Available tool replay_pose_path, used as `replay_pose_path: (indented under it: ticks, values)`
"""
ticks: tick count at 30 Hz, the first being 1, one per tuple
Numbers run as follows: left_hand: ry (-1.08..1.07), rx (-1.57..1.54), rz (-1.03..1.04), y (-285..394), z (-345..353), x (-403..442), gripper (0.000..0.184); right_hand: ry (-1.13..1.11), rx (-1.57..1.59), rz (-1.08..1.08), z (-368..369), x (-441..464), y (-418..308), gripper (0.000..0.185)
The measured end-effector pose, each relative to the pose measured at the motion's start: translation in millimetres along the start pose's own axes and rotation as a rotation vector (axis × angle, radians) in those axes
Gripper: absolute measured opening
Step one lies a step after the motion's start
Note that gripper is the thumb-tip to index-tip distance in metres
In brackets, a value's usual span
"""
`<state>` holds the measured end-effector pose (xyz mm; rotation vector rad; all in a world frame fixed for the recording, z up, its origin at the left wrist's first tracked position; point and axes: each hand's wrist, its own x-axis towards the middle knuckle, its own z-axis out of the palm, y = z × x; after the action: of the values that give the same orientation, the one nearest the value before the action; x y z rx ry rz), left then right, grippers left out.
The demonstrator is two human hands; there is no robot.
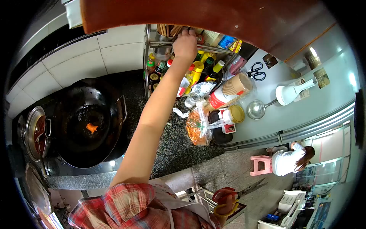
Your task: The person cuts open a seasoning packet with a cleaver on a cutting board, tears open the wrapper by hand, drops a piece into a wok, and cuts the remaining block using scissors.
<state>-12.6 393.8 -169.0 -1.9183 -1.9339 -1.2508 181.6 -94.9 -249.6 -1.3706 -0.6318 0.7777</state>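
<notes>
My left hand (185,44) reaches up to the rack, its bent fingers beside wooden chopsticks (164,29) in a metal holder (165,37). The fingertips are partly hidden, so I cannot see what they grip. Low on the right, my right hand (225,208) is closed around the red and yellow handles of kitchen scissors (249,189). Their blades stand apart, pointing right. Below my left hand, sauce bottles (196,74) crowd the rack. A clear bag of orange shreds (198,128) lies on the speckled counter (173,156).
A black wok (82,147) with an orange piece (91,128) inside sits left, beside a pot of red sauce (39,131). Stacked paper cups (236,86), a jar (234,113) and a hanging ladle (256,109) are right. A person (286,162) sits on a pink stool (261,165).
</notes>
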Motion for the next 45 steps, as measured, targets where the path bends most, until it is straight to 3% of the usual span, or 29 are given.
replay_pose_path:
  ticks: [12,19,21,24,27,31,33,35,37,39,40,42,45]
  values:
    - [0.220,-0.109,0.255,-28.3,8.6,-10.7,0.029,-0.079,0.032,0.044,4.9,10.7,5.9,0.039]
    - [0.354,-0.117,0.252,-37.0,4.5,-14.0,0.026,-0.109,0.000,-0.028,1.0,12.7,14.2,0.040]
    - [0.376,-0.198,0.214,-36.9,0.1,-17.8,0.013,-0.121,0.013,0.010,3.9,12.2,9.3,0.040]
    - [0.464,-0.207,0.250,-37.4,0.8,-20.2,0.025,-0.143,0.030,0.026,8.4,12.8,7.9,0.038]
    - [0.510,-0.340,0.262,-33.8,-4.7,-23.7,0.021,-0.160,0.045,-0.011,13.1,13.9,8.3,0.035]
    - [0.461,-0.588,0.171,-23.7,-25.9,-58.5,0.014,-0.214,0.114,-0.018,19.7,20.3,14.6,0.031]
    - [0.399,-0.742,0.041,-21.5,-34.2,-83.9,0.008,-0.135,0.111,0.025,29.6,24.2,17.5,0.028]
    - [0.378,-0.771,-0.053,-21.3,-41.7,-107.8,0.008,-0.278,0.071,0.111,22.2,36.3,42.9,0.031]
    - [0.338,-0.792,-0.089,-21.8,-50.0,-134.0,0.005,-0.261,-0.041,0.205,26.1,42.7,53.6,0.033]
    - [0.272,-0.749,-0.126,-27.9,-44.6,-165.4,0.003,-0.413,-0.440,0.169,26.1,50.4,68.7,0.020]
    - [0.238,-0.724,-0.138,-33.8,-38.8,-181.7,0.003,-0.413,-0.438,0.162,32.7,49.7,71.5,0.020]
    - [0.176,-0.726,-0.173,-41.4,-32.3,-204.1,0.003,-0.180,-0.050,0.360,50.3,46.6,78.3,0.019]
    - [0.142,-0.795,-0.174,-45.6,-35.6,-218.4,0.001,-0.248,-0.175,0.423,62.8,55.9,89.0,0.025]
